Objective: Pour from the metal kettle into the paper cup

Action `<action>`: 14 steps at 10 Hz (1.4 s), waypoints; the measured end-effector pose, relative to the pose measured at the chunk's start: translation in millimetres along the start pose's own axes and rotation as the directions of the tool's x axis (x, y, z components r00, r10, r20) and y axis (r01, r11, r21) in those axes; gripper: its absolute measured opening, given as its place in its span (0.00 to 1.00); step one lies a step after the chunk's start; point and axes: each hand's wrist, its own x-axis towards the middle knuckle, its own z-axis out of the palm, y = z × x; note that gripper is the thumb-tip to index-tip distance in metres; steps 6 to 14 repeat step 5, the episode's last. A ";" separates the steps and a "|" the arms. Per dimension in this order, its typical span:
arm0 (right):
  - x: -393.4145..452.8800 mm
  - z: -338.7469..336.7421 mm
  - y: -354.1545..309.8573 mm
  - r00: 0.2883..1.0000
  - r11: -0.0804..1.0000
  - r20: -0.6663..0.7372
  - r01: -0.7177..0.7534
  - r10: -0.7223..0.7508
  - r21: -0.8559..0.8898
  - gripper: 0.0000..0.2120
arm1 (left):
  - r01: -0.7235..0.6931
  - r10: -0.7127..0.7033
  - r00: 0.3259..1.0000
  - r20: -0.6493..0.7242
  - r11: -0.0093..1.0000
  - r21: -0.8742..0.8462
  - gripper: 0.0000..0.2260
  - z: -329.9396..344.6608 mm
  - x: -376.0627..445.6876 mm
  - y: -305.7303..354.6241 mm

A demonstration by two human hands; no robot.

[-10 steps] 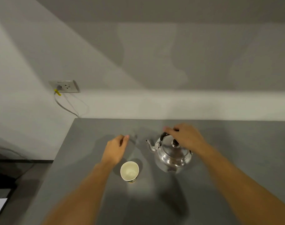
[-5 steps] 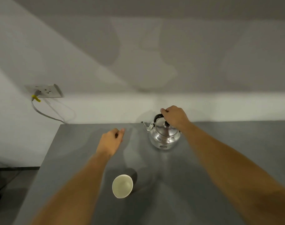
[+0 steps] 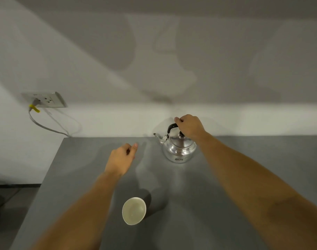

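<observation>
A shiny metal kettle (image 3: pixel 179 149) stands on the grey table (image 3: pixel 244 177) near the far edge, its spout pointing left. My right hand (image 3: pixel 189 126) is closed around its black handle from above. A white paper cup (image 3: pixel 134 210) stands upright near the table's front, its inside looking empty. My left hand (image 3: pixel 121 158) hovers over the table between cup and kettle, fingers loosely curled, holding nothing.
A wall socket (image 3: pixel 45 100) with a grey cable (image 3: pixel 45 126) and yellow tag sits on the white wall at left. The table's left edge (image 3: pixel 51 168) drops to a dark floor. The wall runs right behind the kettle.
The view has tilted up, so cup and kettle sit farther apart in the frame. My right hand has settled on the kettle's handle. The left hand stays about where it was.
</observation>
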 end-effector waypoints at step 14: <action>-31.5 -22.2 -11.0 0.975 0.979 -0.122 0.175 -0.188 -0.106 0.18 | -0.105 0.105 0.993 -0.049 0.994 0.011 0.21 -21.2 -23.5 22.3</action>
